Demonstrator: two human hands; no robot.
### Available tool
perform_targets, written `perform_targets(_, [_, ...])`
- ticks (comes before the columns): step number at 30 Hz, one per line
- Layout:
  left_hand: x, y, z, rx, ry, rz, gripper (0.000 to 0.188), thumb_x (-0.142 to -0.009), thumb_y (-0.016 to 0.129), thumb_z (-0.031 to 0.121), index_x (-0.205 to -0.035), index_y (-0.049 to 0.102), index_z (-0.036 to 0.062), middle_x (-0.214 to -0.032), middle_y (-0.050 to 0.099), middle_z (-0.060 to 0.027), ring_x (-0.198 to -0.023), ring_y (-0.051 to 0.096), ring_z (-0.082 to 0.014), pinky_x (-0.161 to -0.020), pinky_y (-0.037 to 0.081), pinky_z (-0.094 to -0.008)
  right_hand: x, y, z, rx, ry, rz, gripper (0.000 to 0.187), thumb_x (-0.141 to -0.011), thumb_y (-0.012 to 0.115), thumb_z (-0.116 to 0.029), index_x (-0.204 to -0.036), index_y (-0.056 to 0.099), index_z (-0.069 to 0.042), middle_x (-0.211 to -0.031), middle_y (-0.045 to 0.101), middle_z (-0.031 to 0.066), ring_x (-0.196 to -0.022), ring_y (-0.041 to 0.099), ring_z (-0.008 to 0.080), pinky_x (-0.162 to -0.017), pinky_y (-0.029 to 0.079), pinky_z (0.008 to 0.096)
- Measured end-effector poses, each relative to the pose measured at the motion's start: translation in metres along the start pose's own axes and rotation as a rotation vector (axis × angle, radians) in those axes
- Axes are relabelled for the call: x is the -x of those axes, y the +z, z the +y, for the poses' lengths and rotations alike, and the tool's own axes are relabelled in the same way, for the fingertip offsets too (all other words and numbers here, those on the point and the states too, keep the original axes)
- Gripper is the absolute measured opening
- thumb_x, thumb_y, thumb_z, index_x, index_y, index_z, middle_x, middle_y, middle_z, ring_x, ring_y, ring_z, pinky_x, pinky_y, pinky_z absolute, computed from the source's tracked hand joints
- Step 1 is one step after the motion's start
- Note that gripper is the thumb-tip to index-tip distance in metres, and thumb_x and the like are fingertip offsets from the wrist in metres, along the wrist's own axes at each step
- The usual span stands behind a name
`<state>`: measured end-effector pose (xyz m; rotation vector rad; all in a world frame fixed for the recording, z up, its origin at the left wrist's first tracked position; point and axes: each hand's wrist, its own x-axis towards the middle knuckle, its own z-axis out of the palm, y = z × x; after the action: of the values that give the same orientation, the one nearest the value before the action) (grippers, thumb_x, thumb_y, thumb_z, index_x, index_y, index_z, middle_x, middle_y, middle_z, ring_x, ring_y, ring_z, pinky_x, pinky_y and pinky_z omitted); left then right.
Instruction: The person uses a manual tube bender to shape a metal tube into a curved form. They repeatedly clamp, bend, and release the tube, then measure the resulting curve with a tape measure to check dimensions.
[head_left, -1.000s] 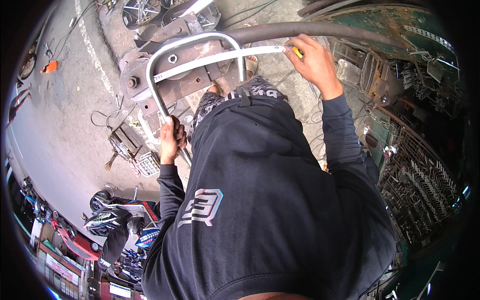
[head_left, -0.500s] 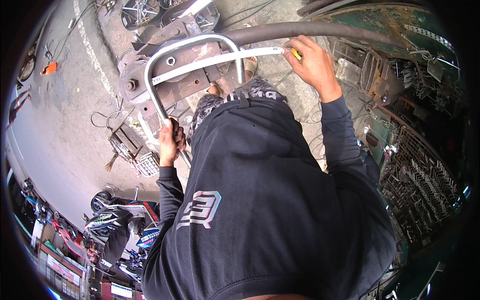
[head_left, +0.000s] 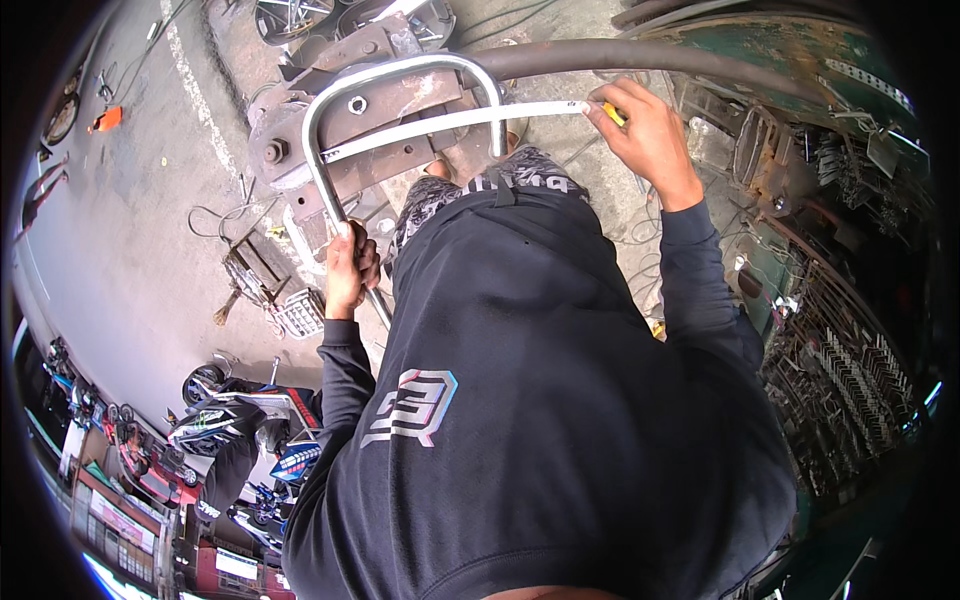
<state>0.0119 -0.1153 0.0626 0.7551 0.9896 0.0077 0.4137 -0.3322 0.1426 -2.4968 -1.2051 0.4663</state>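
A shiny metal tube (head_left: 405, 66) bent into a U is held over a rusty steel tube bender (head_left: 432, 98). My left hand (head_left: 350, 266) is closed round the tube's longer leg, near my left side. My right hand (head_left: 645, 136) pinches the yellow case of a tape measure, mostly hidden in the fingers. From it the white tape blade (head_left: 450, 122) runs out leftward, passing the tube's short right leg and ending at its left leg. The blade bows slightly upward along its length.
A thick dark pipe (head_left: 620, 56) reaches right from the bender. Metal racks with stacked parts (head_left: 850, 370) stand at the right. Parked motorcycles (head_left: 235, 430) are at the lower left. A small wire basket (head_left: 298, 314) and a brush (head_left: 227, 308) lie on the concrete floor.
The whole scene has shifted slightly right in the view. Both hands keep their holds, and the tape still spans between the tube's legs.
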Motion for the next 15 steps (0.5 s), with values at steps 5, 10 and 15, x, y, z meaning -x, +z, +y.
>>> perform_targets(5, [0.0,-0.002,0.0,-0.013,0.009,-0.02,0.046,-0.106,0.042,0.053,-0.083,0.038,0.0135,-0.057,0.028,0.0035,-0.04,0.025,-0.0073,-0.035,0.025,-0.0248,0.017,0.004,-0.002,-0.029,0.046,-0.095,0.02,-0.091,0.069,-0.031,-0.099,0.072,-0.013,-0.096,0.067,0.0032,-0.083,0.067,0.0291,-0.071,0.053,0.0421])
perform_targets(10, [-0.001,-0.002,0.0,0.01,0.008,-0.039,0.045,-0.106,0.042,0.052,-0.083,0.038,0.0136,-0.057,0.028,0.0038,-0.04,0.025,-0.0073,-0.035,0.025,-0.0248,0.022,0.005,-0.003,-0.05,0.074,-0.123,0.02,-0.092,0.068,-0.029,-0.099,0.071,-0.011,-0.095,0.067,0.0035,-0.082,0.066,0.0282,-0.071,0.052,0.0403])
perform_targets(15, [-0.001,-0.001,0.0,0.011,0.009,-0.017,0.045,-0.106,0.042,0.051,-0.083,0.039,0.0135,-0.057,0.029,0.0038,-0.04,0.025,-0.0073,-0.035,0.025,-0.0248,0.027,0.005,-0.005,-0.044,0.068,-0.108,0.019,-0.092,0.068,-0.031,-0.098,0.072,-0.013,-0.094,0.066,0.0025,-0.083,0.067,0.0278,-0.072,0.053,0.0414])
